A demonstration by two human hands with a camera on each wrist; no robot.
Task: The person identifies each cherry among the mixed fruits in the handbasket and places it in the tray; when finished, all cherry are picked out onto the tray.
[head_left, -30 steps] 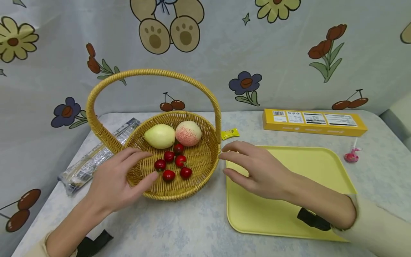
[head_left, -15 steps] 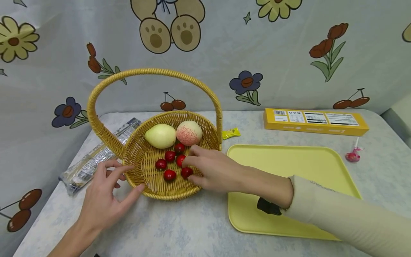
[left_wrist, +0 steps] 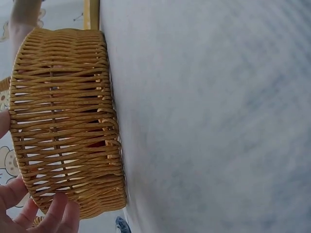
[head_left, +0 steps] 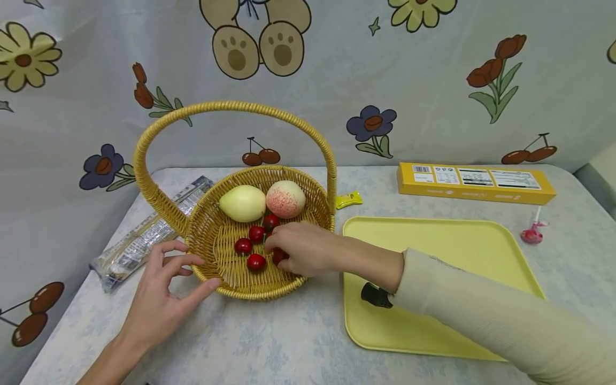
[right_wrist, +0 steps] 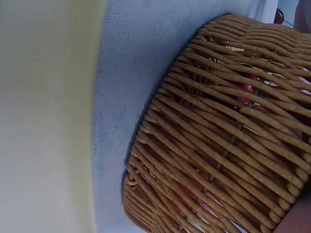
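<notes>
A round wicker basket [head_left: 226,283] with a tall arched handle holds a pale green pear [head_left: 243,203], a speckled peach [head_left: 286,199] and several red cherries [head_left: 256,262]. My right hand [head_left: 308,248] reaches over the basket's right rim, thumb and fingers closed about a cherry [head_left: 279,256] near the front right. Another cherry is largely hidden behind its fingers. My left hand [head_left: 161,299] holds the basket's front left rim, thumb and index finger at the edge. In the left wrist view, other fingertips [left_wrist: 58,206] lie against the woven outer wall [left_wrist: 68,126].
A yellow tray [head_left: 433,331] lies right of the basket, under my right forearm. Behind it are a yellow-orange box [head_left: 476,184] and a small yellow wrapped sweet [head_left: 348,200]. A pink lollipop [head_left: 531,235] lies at the right, a silvery packet [head_left: 139,240] left of the basket.
My right hand has moved left from over the tray into the basket and closed on a cherry. My left hand has shifted down and left from above the basket to its rim.
</notes>
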